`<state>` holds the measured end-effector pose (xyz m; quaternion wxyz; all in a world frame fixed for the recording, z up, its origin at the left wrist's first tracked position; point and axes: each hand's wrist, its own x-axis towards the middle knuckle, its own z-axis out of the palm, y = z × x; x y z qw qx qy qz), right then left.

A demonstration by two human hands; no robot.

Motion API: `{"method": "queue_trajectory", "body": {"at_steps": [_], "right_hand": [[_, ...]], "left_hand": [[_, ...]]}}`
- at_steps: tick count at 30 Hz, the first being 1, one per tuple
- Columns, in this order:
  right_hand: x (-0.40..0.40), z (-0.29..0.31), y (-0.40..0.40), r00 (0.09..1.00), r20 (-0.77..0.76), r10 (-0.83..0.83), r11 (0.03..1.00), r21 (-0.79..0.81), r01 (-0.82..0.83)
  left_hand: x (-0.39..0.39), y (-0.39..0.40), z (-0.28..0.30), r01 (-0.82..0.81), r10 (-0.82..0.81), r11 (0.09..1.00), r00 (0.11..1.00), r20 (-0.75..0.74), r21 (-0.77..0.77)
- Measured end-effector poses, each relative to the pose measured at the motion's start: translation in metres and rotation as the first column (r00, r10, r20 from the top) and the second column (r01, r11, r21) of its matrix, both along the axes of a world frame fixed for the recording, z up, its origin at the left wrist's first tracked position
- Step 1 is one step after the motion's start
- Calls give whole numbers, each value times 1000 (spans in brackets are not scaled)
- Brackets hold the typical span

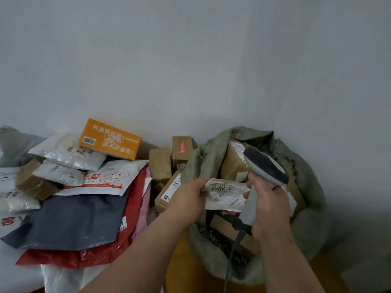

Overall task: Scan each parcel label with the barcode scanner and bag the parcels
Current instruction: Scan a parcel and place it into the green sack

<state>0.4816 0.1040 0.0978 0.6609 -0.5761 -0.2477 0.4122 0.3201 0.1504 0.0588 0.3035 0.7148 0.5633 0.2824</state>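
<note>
My left hand [186,199] grips the left edge of a small white parcel [225,195] with a printed label, held over the open mouth of a grey-green woven sack [309,187]. My right hand [267,208] holds a grey and black barcode scanner [265,166] by its handle, its head just above the parcel's right end. The scanner's dark cable [231,254] hangs down in front of the sack. Several brown boxes lie inside the sack [233,163].
A pile of parcels lies at the left: an orange box [110,139], white mailers [67,153], a dark blue bag [72,220], a red bag [131,208]. Brown cardboard boxes [160,163] stand between pile and sack. A plain wall rises behind.
</note>
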Motion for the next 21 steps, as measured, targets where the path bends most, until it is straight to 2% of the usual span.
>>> {"method": "queue_trajectory", "body": {"at_steps": [4, 8, 11, 13, 16, 18, 20, 21], "right_hand": [[22, -12, -4, 1000, 28, -3, 1000, -20, 3], [36, -19, -3, 1000, 17, 11, 999, -44, -10], [42, -23, 2, 999, 17, 34, 998, -56, -33], [42, -26, 5, 998, 26, 56, 996, -67, -54], [35, -28, 12, 995, 8, 97, 992, -77, -96], [28, -29, 18, 990, -11, 138, 986, -88, -138], [17, -29, 25, 981, -18, 192, 975, -110, -193], [11, -29, 28, 975, -20, 220, 968, -120, -220]], "left_hand": [[30, 6, -7, 64, -68, 998, 959, -275, -27], [49, 15, -16, 59, -77, 997, 901, -428, -57], [56, 19, -22, 42, -75, 994, 930, -359, -101], [57, 20, -24, 93, -144, 981, 936, -320, -170], [56, 20, -25, 237, -323, 940, 852, -413, -246], [51, 19, -23, 199, -243, 967, 902, -357, -156], [39, 20, -17, 18, -23, 1000, 979, -200, -26], [30, 22, -14, -82, 83, 996, 991, -107, 18]]}}
